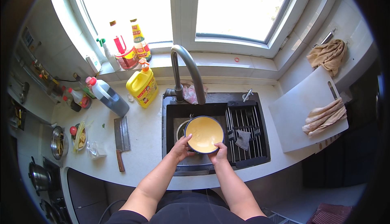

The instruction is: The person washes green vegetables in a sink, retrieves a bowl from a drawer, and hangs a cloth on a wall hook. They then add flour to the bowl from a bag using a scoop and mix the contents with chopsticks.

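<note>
A round bowl [204, 133], yellow inside with a dark blue rim, is held over the dark sink [172, 120]. My left hand [181, 148] grips its lower left rim, thumb over the edge. On the lower right rim, my right hand [219, 154] holds it the same way. The fingers under the bowl are partly hidden. Behind it, a curved metal faucet [189, 67] arches over the basin. Part of a round, light-rimmed thing [180, 131] shows in the basin beside the bowl, mostly covered by it.
A metal drying rack [252, 122] with a grey cloth [243, 140] spans the sink's right side. Left of the sink lie a cleaver [122, 136] and a yellow pump jug [143, 86]. A white cutting board [292, 110] leans at the right, a beige cloth [325, 117] over it.
</note>
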`<state>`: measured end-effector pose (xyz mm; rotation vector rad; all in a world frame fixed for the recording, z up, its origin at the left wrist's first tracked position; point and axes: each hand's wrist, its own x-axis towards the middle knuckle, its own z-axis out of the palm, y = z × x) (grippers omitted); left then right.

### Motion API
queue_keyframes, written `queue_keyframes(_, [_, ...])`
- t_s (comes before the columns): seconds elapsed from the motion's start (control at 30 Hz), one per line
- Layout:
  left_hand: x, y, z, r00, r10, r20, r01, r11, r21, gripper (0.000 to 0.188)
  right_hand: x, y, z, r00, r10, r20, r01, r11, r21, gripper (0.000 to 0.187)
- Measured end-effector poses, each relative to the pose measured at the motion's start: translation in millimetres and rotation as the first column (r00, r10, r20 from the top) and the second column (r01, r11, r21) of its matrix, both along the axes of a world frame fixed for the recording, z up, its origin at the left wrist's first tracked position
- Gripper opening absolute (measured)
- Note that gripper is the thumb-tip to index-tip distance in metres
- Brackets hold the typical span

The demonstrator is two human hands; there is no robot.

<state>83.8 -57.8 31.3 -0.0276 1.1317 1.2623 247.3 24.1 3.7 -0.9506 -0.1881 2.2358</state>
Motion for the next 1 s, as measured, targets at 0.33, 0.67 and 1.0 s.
queue_keyframes(0.33, [-5.5,-7.0,-11.4,0.099,0.107,-0.989,0.097,0.988,0.116,0.079,-12.8,-10.9,-26.4,0.742,0.153,0.653,-0.278,0.956,0.091,0.066])
queue_keyframes(0.67, [7.4,-21.8,24.5,-0.388,0.113,-0.915,0.376,0.925,-0.045,0.079,-14.5,1.5,-11.6,0.581,-0.364,0.728,-0.564,0.464,0.683,0.065])
queue_keyframes(1.0, [13.9,-21.3,33.0,-0.409,0.16,-0.899,0.426,0.904,-0.033,0.079,-0.9,9.8,-5.4,0.489,-0.557,0.671,-0.621,0.317,0.717,0.039])
